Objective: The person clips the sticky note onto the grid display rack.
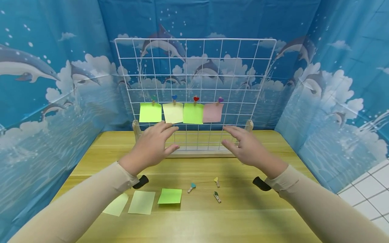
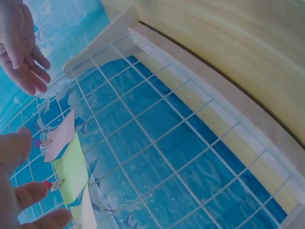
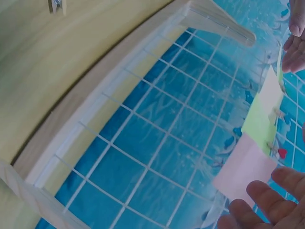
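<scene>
In the head view, loose notes lie at seven o'clock, pegs at six, the left hand at eight and right hand at four spread, gripping nothing, and hung notes on the rack toward ten should handle light and limp, best pinched by edges.

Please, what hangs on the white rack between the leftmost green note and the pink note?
In the head view: a pale yellow note with a blue heart clip, then a green note with a red heart clip.
</scene>
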### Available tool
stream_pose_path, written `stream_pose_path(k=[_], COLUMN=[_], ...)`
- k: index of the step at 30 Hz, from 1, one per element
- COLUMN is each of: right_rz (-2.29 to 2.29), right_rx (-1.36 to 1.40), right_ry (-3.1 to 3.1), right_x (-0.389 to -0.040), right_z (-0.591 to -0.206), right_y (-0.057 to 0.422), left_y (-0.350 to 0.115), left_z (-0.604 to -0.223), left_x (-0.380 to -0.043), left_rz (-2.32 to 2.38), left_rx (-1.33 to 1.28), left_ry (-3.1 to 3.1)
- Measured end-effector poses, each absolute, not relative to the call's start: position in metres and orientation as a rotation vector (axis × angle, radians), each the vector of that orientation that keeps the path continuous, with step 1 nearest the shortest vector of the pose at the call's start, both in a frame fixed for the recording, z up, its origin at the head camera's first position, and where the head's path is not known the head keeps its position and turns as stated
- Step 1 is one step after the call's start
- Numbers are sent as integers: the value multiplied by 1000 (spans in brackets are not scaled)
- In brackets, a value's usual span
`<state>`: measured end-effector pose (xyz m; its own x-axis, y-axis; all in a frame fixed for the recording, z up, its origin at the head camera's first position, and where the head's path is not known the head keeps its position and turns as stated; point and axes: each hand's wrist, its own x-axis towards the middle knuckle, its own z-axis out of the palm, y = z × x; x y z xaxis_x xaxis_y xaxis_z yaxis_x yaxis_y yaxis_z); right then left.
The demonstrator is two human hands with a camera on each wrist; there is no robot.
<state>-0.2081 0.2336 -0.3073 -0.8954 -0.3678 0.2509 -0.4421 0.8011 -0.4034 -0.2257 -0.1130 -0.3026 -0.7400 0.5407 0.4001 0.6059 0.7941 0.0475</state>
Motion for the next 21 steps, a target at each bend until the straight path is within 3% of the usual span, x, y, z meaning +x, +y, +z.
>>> stream_pose_path(k=[21], right_rz=[616], right_rx=[748], right_ry=[-2859], right_x=[-196], right_z=[-351], right_y=[227], left_y=[-148], left_z=[-334], left_x=[-201], left_rz=[-289], left_rx=[-847], left_ry=[-2715])
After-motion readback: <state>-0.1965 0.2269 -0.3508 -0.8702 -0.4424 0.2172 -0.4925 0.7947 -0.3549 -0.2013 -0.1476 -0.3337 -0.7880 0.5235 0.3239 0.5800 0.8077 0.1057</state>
